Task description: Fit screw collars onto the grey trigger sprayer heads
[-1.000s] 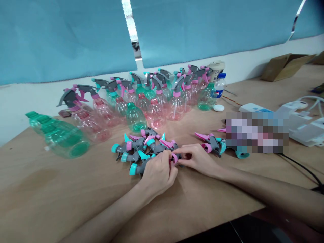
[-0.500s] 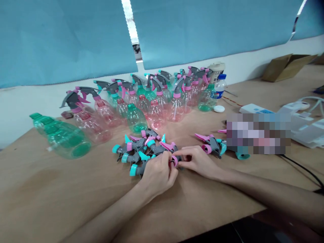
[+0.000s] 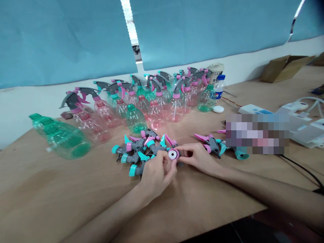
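- Over the flat brown surface, holding a grey plastic spray head with a round pink collar in the right hand, pinched at the collar's right side.
- At the collar's lower left, touching with the curled left hand; cannot tell whether gripping.
- Inside the collar, showing a white disc with a dark centre.
- Just beside the left hand, lying near a loose pile of grey plastic spray heads with teal and pink collars.
- Right of the right hand, lying near more grey spray heads.
- Farther back, ranged in rows with clear pink and green plastic bottles, some topped, some open-necked.
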`<state>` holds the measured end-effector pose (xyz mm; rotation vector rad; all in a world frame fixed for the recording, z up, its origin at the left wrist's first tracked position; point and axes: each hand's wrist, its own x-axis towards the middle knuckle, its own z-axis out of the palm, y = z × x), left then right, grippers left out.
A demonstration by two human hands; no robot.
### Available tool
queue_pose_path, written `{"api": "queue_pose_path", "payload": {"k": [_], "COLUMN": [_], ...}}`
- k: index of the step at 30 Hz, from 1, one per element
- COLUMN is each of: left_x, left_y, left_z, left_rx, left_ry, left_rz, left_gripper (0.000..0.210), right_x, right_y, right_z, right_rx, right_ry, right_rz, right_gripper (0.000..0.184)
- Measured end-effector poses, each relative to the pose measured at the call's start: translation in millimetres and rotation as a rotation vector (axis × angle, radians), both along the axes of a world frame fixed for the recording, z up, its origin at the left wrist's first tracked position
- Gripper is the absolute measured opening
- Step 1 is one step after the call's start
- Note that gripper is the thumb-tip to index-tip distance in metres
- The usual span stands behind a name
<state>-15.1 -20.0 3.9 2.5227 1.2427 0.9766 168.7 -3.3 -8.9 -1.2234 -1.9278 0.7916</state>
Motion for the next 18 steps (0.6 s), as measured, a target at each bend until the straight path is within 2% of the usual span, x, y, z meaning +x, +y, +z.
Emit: {"api": "queue_pose_path", "payload": {"k": [3, 18], "left_x": [-0.9, 0.0], "left_y": [1.6, 5.0], "left_z": [1.0, 3.9], "left_rx": [-0.138, -0.140], "left_ry": [-0.066, -0.079], "left_rz": [0.075, -0.021], "left_gripper": [0.010, 0.013], "right_x": [0.4, 1.0], "right_y": [0.1, -2.0], "right_z": [0.6, 1.8], "right_rx": [0.015, 0.065], "right_ry": [0.005, -0.008], "right_rz": [-0.014, 0.019], "right_gripper": [0.025, 0.031]}}
